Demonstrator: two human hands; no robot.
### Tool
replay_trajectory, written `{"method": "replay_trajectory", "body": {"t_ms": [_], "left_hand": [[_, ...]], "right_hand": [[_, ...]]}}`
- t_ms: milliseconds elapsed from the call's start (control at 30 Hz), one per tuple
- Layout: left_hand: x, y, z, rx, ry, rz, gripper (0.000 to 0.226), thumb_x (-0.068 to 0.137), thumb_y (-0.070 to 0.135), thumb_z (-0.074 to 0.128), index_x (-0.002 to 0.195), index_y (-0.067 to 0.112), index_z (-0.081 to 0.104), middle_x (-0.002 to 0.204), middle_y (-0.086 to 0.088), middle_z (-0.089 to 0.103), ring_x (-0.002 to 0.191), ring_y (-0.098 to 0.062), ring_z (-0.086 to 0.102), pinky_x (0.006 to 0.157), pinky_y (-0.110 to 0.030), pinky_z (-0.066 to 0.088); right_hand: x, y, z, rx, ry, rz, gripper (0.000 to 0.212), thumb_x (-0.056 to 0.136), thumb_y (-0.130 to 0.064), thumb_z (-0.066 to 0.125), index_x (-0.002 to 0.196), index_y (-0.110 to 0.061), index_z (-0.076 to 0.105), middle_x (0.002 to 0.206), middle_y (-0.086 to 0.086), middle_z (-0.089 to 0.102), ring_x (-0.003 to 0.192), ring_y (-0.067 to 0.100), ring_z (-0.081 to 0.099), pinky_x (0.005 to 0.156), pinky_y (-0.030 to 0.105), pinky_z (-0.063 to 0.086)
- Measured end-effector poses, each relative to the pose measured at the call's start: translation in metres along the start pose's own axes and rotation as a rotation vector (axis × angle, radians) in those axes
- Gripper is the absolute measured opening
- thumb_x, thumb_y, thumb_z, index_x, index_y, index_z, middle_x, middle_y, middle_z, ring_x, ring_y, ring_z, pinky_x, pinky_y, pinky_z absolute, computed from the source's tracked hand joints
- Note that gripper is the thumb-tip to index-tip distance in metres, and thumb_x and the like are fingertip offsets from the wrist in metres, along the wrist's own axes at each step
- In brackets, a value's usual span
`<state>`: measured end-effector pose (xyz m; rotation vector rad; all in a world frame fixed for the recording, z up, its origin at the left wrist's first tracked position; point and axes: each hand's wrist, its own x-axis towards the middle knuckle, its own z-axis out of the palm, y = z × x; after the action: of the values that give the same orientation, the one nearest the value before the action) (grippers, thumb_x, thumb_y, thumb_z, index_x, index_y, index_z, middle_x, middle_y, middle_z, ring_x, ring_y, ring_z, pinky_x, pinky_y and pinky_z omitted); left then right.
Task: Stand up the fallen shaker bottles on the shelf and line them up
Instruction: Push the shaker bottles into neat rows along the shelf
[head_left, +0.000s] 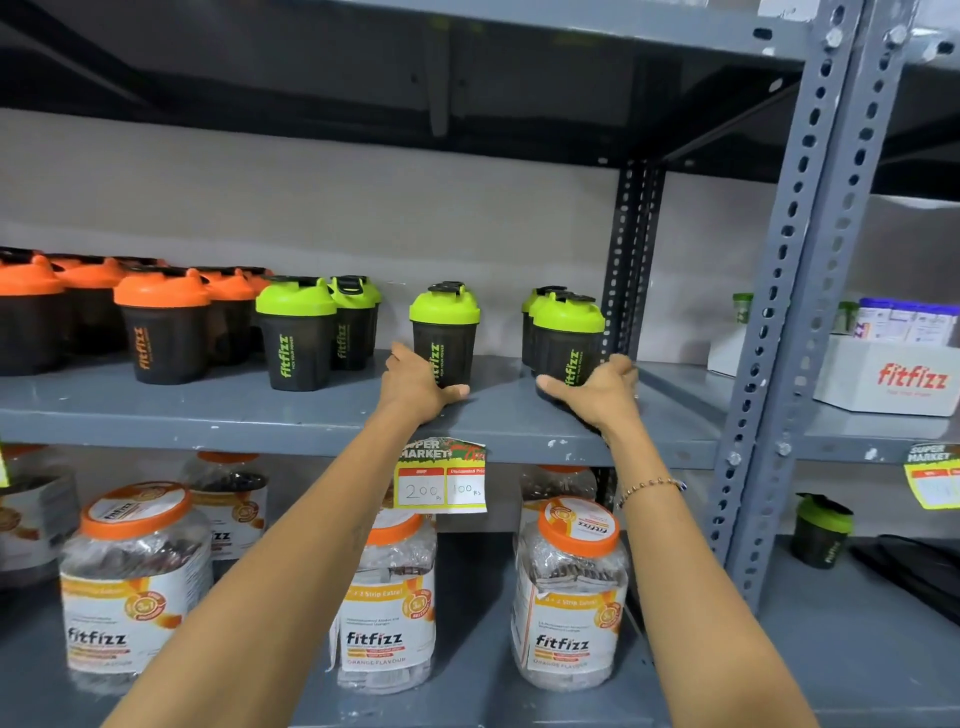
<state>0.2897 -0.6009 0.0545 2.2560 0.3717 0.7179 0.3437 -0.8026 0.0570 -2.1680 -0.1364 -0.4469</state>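
Observation:
Black shaker bottles stand upright on the grey middle shelf (208, 410). Orange-lidded ones (163, 325) crowd the left; green-lidded ones (297, 332) stand further right. My left hand (415, 387) wraps the base of a lone green-lidded shaker (445, 332) in the middle. My right hand (597, 387) grips the base of the front green-lidded shaker (569, 338) near the right upright, with another green-lidded shaker (535, 312) just behind it. No bottle in view lies on its side.
A perforated grey upright (795, 312) bounds the bay on the right. Beyond it sit a white fitfizz box (898, 379) and a small shaker (823, 530) lower down. Large fitfizz jars (571, 592) fill the shelf below. A price tag (441, 478) hangs from the shelf edge.

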Motion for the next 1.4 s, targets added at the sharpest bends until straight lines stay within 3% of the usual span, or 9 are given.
{"method": "replay_trajectory", "body": {"t_ms": [133, 200, 267, 400, 533, 667, 900, 1167, 1400], "left_hand": [[-0.005, -0.030, -0.033, 0.041, 0.217, 0.115, 0.065, 0.079, 0.027, 0.075, 0.127, -0.004, 0.043, 0.132, -0.019, 0.048, 0.122, -0.034, 0.048, 0.098, -0.040, 0.040], [-0.006, -0.051, -0.058, -0.025, 0.352, 0.179, 0.048, 0.081, 0.020, 0.073, 0.119, 0.000, 0.052, 0.115, -0.018, 0.058, 0.108, -0.034, 0.055, 0.092, -0.041, 0.044], [-0.006, -0.073, -0.087, -0.052, 0.476, 0.228, 0.038, 0.081, 0.016, 0.071, 0.112, 0.001, 0.055, 0.107, -0.019, 0.059, 0.102, -0.035, 0.054, 0.090, -0.040, 0.041], [0.002, -0.121, -0.143, 0.071, 0.679, 0.114, 0.054, 0.081, 0.020, 0.071, 0.121, -0.004, 0.044, 0.125, -0.026, 0.044, 0.115, -0.042, 0.040, 0.096, -0.043, 0.030], [0.019, -0.162, -0.186, 0.053, 0.511, -0.115, 0.093, 0.076, 0.027, 0.078, 0.142, -0.005, 0.020, 0.143, -0.024, 0.025, 0.130, -0.041, 0.028, 0.106, -0.048, 0.029], [0.042, -0.185, -0.210, -0.002, 0.284, -0.216, 0.110, 0.071, 0.032, 0.082, 0.145, -0.005, 0.009, 0.149, -0.023, 0.018, 0.137, -0.039, 0.024, 0.112, -0.045, 0.025], [0.067, -0.200, -0.214, -0.133, 0.134, -0.209, 0.106, 0.065, 0.031, 0.086, 0.139, 0.000, 0.016, 0.145, -0.023, 0.034, 0.133, -0.040, 0.035, 0.111, -0.048, 0.032], [0.067, -0.209, -0.206, 0.034, 0.126, -0.143, 0.080, 0.078, 0.030, 0.076, 0.132, -0.002, 0.025, 0.136, -0.025, 0.044, 0.125, -0.041, 0.043, 0.102, -0.049, 0.039], [0.067, -0.210, -0.205, 0.068, 0.107, -0.163, 0.077, 0.080, 0.031, 0.073, 0.132, -0.001, 0.026, 0.136, -0.024, 0.045, 0.126, -0.039, 0.042, 0.103, -0.050, 0.040]], "right_hand": [[-0.043, -0.021, 0.016, 0.140, 0.438, -0.231, 0.027, 0.081, -0.018, 0.066, 0.102, -0.007, 0.053, 0.109, 0.013, 0.055, 0.107, 0.031, 0.051, 0.093, 0.037, 0.039], [-0.066, -0.046, 0.036, 0.192, 0.426, -0.367, 0.007, 0.081, -0.009, 0.061, 0.084, -0.013, 0.056, 0.080, 0.005, 0.058, 0.079, 0.022, 0.055, 0.081, 0.035, 0.043], [-0.083, -0.076, 0.065, 0.245, 0.261, -0.405, 0.006, 0.080, -0.010, 0.062, 0.085, -0.012, 0.059, 0.069, 0.001, 0.057, 0.071, 0.022, 0.057, 0.076, 0.035, 0.047], [-0.098, -0.131, 0.126, 0.209, -0.076, -0.356, 0.034, 0.080, -0.023, 0.070, 0.107, -0.007, 0.057, 0.088, 0.008, 0.066, 0.096, 0.027, 0.063, 0.086, 0.034, 0.046], [-0.096, -0.167, 0.170, 0.162, -0.174, -0.272, 0.075, 0.075, -0.039, 0.076, 0.128, 0.001, 0.041, 0.128, 0.018, 0.053, 0.119, 0.031, 0.052, 0.097, 0.037, 0.043], [-0.090, -0.189, 0.198, 0.101, -0.330, -0.190, 0.115, 0.067, -0.047, 0.080, 0.139, 0.012, 0.011, 0.148, 0.022, 0.031, 0.136, 0.033, 0.035, 0.110, 0.043, 0.035], [-0.080, -0.203, 0.222, 0.134, -0.294, -0.134, 0.106, 0.059, -0.041, 0.086, 0.129, 0.003, 0.019, 0.139, 0.018, 0.043, 0.130, 0.034, 0.042, 0.106, 0.048, 0.039], [-0.069, -0.190, 0.226, 0.020, -0.103, -0.086, 0.096, 0.064, -0.034, 0.085, 0.130, 0.003, 0.025, 0.133, 0.020, 0.051, 0.123, 0.037, 0.049, 0.095, 0.040, 0.044], [-0.069, -0.190, 0.226, 0.052, -0.154, -0.055, 0.085, 0.065, -0.031, 0.085, 0.123, -0.001, 0.029, 0.128, 0.018, 0.054, 0.117, 0.034, 0.052, 0.094, 0.041, 0.047]]}}
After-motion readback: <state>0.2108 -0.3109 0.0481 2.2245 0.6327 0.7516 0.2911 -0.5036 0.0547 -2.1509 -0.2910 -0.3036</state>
